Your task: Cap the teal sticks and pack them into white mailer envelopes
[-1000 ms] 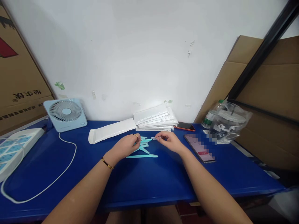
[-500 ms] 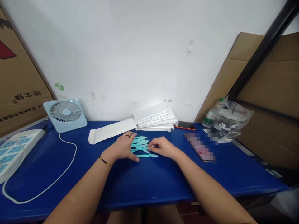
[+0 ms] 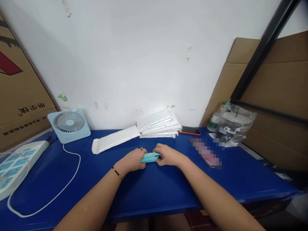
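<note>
Several thin turquoise sticks (image 3: 150, 157) lie gathered into one bundle on the blue table (image 3: 154, 189). My left hand (image 3: 133, 159), with rings and a gold bracelet, is closed on the bundle's left end. My right hand (image 3: 167, 155) is closed on its right end. Both hands rest on the tabletop, and only the middle of the bundle shows between them.
A long white pouch (image 3: 115, 139) and a stack of white pouches (image 3: 158, 125) lie behind my hands. A small fan (image 3: 69, 125) with its cord and a power strip (image 3: 14, 163) sit at left. Two phones (image 3: 205, 153), a bottle and a plastic bag (image 3: 232, 125) sit at right. Cardboard boxes stand on both sides.
The loose turquoise sticks that lay spread on the table have been pushed together into one bundle. Both hands moved inward and closed on its ends.
</note>
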Tool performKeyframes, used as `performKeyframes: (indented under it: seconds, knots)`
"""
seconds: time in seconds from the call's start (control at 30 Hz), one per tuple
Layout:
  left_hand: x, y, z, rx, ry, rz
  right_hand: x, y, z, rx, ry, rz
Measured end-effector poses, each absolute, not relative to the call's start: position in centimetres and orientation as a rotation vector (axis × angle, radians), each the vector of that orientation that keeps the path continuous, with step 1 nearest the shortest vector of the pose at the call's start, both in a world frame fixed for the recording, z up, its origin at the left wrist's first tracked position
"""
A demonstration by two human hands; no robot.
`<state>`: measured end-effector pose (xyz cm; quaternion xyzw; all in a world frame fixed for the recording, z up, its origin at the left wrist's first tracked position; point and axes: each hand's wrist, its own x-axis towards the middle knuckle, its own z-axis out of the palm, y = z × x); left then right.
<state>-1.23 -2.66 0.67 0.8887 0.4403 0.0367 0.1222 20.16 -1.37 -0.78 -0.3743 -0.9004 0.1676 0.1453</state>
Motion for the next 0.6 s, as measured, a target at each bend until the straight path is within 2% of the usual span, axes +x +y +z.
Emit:
performKeyframes:
  seconds: [0.23, 0.33, 0.43, 0.53, 0.6]
  knots:
    - [0.3, -3.2, -0.2, 2.676, 1.488, 0.071, 18.8, -2.1, -0.5, -1.069, -2.702, 0.010]
    - [0.5, -3.2, -0.4, 2.665, 1.546, 0.113, 19.1, -2.3, -0.5, -1.099, -2.679, 0.152]
    - [0.6, -3.2, -0.2, 2.636, 1.580, 0.168, 20.2, -2.3, 0.7, -1.027, -2.531, 0.514]
    - [1.4, -3.1, 0.5, 2.480, 1.511, 0.489, 20.4, -2.6, 3.6, -0.966, -2.263, 0.694]
    - [2.3, -3.1, 1.0, 2.318, 1.409, 0.794, 19.6, -2.9, 5.9, -0.957, -2.113, 0.582]
